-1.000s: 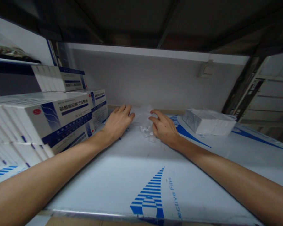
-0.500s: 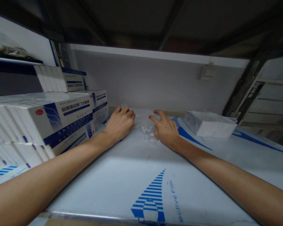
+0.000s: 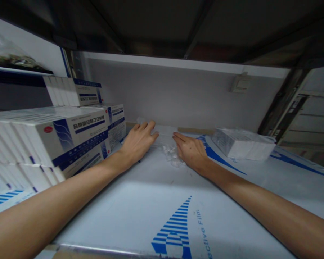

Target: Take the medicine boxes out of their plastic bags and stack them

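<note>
Between my hands, at the back of the shelf, lies a pale, flat pack (image 3: 164, 133) that looks wrapped in clear plastic; its outline is faint. Crumpled clear plastic wrap (image 3: 170, 153) sticks out at its front, against my right hand (image 3: 191, 151). The fingers of that hand are pressed together at the pack's right side, seemingly pinching the wrap, though the fingertips are partly hidden. My left hand (image 3: 139, 142) rests at the pack's left side, fingers apart and thumb stretched toward the pack. A bit of clear plastic shows behind its knuckles.
Stacked white-and-blue cartons (image 3: 81, 133) stand close by my left forearm. On the right is a plastic-wrapped white bundle (image 3: 250, 145). A dark upper shelf (image 3: 156, 28) hangs low overhead, and a wall with a switch (image 3: 241, 84) closes off the back. Printed film covers the shelf surface (image 3: 124, 212).
The fingers of my right hand have closed together from a spread pose. My left hand's curled fingers have stretched out, with the thumb now showing. The view has shifted slightly.
</note>
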Demonstrator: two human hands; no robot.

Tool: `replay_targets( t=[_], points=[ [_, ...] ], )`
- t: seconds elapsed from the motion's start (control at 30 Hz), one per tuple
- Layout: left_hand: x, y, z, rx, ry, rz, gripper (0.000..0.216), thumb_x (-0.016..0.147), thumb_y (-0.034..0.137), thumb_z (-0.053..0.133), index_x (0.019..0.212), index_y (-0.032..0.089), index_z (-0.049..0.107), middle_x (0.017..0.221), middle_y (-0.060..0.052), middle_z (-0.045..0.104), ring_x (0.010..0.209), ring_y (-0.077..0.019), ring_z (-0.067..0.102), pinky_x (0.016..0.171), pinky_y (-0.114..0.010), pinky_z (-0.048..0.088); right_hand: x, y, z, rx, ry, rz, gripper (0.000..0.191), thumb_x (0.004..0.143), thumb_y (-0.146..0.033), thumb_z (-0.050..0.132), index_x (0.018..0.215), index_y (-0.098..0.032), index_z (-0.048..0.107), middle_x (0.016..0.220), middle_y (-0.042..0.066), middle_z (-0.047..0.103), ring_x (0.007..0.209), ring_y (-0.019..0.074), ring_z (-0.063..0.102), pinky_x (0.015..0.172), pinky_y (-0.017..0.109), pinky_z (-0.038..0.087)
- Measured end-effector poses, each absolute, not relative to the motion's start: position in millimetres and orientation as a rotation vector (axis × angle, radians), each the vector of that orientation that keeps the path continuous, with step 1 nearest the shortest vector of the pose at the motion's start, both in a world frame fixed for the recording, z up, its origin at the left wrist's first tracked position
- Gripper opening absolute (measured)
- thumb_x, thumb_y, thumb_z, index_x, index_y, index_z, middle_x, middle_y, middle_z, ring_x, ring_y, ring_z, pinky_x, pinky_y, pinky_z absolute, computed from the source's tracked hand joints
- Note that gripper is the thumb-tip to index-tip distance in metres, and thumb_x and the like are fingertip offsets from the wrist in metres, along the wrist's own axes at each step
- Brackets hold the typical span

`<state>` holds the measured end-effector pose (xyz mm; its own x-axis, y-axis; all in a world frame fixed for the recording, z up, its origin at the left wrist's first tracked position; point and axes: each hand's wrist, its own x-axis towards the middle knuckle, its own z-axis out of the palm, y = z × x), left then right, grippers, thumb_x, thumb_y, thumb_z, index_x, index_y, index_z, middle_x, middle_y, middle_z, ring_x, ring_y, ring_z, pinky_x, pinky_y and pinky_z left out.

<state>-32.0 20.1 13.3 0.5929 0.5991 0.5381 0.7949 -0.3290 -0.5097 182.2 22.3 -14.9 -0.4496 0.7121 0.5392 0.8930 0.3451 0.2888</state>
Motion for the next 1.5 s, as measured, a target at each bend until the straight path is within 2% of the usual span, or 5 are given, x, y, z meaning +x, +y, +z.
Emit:
replay_targets(
  t=[0.3, 0.7, 1.0, 1.27, 1.5],
  points=[
    [-34.0, 21.6, 12.2, -1.966, -1.187, -0.384, 0.037, 0.091, 0.006, 0.044, 0.115, 0.017, 0.07, 0.131, -0.017, 0.055, 0.112, -0.0352, 0.053, 0.085, -0.047, 0.046, 179.8, 21.1, -15.8, -1.609, -2.142, -0.855, 0.071, 0.081, -0.013, 0.049, 0.15, -0.023, 0.04, 0.154, 0.01, 0.042, 0.078, 0.0246, 0.067, 0.06, 0.038, 0.048],
    [-33.6, 21.3, 13.5, -2.024, -1.223, -0.317, 0.033, 0.093, 0.006, 0.041, 0.107, 0.012, 0.07, 0.117, -0.018, 0.058, 0.107, -0.0324, 0.056, 0.084, -0.044, 0.048, 184.5, 24.9, -16.1, -1.39, -2.24, -0.92, 0.032, 0.086, -0.006, 0.051, 0.11, -0.015, 0.069, 0.111, 0.013, 0.07, 0.101, 0.0309, 0.054, 0.08, 0.042, 0.042],
    [-36.2, 22.7, 9.1, -2.0, -1.319, -0.492, 0.085, 0.087, -0.005, 0.045, 0.152, 0.047, 0.025, 0.158, -0.015, 0.028, 0.134, -0.0443, 0.04, 0.089, -0.058, 0.052, 182.9, 23.7, -14.1, -1.501, -2.164, -0.981, 0.06, 0.08, -0.008, 0.057, 0.138, -0.022, 0.055, 0.143, 0.016, 0.052, 0.111, 0.0363, 0.053, 0.086, 0.047, 0.045],
    [-33.3, 18.5, 14.7, -2.078, -1.272, -0.377, 0.035, 0.091, 0.003, 0.043, 0.116, 0.014, 0.066, 0.15, -0.018, 0.039, 0.13, -0.0342, 0.046, 0.076, -0.04, 0.062, 182.4, 21.3, -8.6, -1.556, -2.232, -0.907, 0.036, 0.092, -0.013, 0.042, 0.117, -0.013, 0.068, 0.132, 0.015, 0.063, 0.1, 0.0301, 0.064, 0.08, 0.039, 0.047],
    [-35.1, 20.3, 16.8, -2.023, -1.194, -0.327, 0.027, 0.095, 0.008, 0.044, 0.103, 0.012, 0.069, 0.113, -0.016, 0.062, 0.109, -0.0318, 0.056, 0.082, -0.042, 0.054, 192.5, 15.5, 18.9, -1.637, -2.255, -0.936, 0.035, 0.094, -0.013, 0.037, 0.11, -0.015, 0.069, 0.128, 0.015, 0.064, 0.088, 0.0271, 0.07, 0.067, 0.034, 0.048]
  ],
)
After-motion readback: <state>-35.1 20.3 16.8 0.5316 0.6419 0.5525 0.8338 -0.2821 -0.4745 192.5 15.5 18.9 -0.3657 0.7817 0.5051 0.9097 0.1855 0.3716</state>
